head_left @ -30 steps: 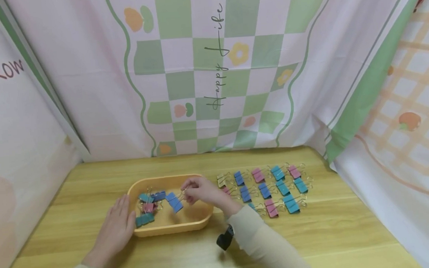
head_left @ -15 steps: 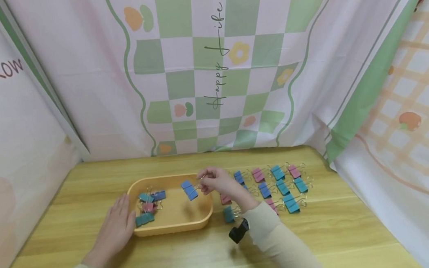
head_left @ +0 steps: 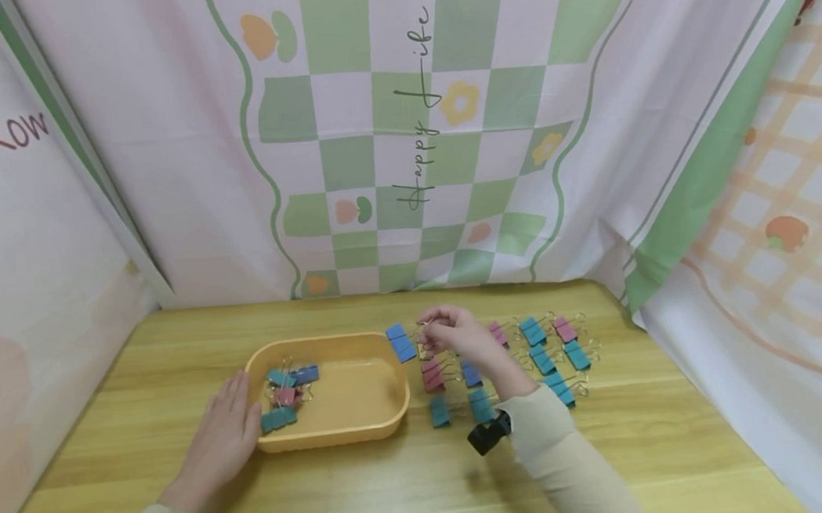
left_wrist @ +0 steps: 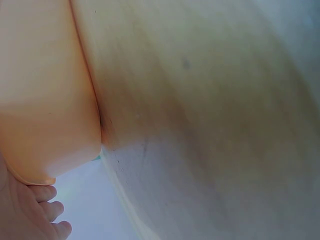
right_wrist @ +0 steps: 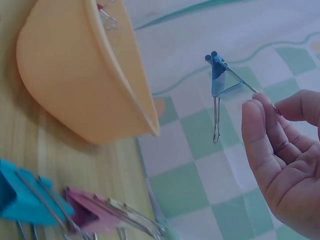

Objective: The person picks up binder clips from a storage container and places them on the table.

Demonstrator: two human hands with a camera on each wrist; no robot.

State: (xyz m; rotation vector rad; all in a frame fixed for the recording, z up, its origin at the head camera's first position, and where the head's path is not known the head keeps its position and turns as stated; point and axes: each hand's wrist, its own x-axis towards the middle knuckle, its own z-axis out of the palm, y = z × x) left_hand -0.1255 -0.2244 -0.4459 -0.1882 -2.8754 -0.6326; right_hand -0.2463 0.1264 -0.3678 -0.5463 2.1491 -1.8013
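Observation:
My right hand (head_left: 458, 340) pinches one wire handle of a blue binder clip (head_left: 401, 343) between thumb and fingers. The clip hangs in the air by the tray's back right corner; in the right wrist view its other wire handle (right_wrist: 216, 120) points down. My left hand (head_left: 217, 433) rests with straight fingers against the left side of an orange-yellow tray (head_left: 330, 438). In the left wrist view its fingertips (left_wrist: 52, 210) show beside the tray wall (left_wrist: 50, 115). Inside the tray's left part lie teal clips (head_left: 278, 419), a pink clip (head_left: 286, 397) and a blue clip (head_left: 307, 374).
Right of the tray, several binder clips stand in rows on the wooden table (head_left: 354, 487), among them a pink one (head_left: 433, 374) and a teal one (head_left: 439, 412). My right hand and forearm hide some. A checkered curtain (head_left: 412, 162) hangs behind the table.
My right hand has carried the blue binder clip from over the tray's middle up and right, past its right rim. My left hand has stayed at the tray's left side.

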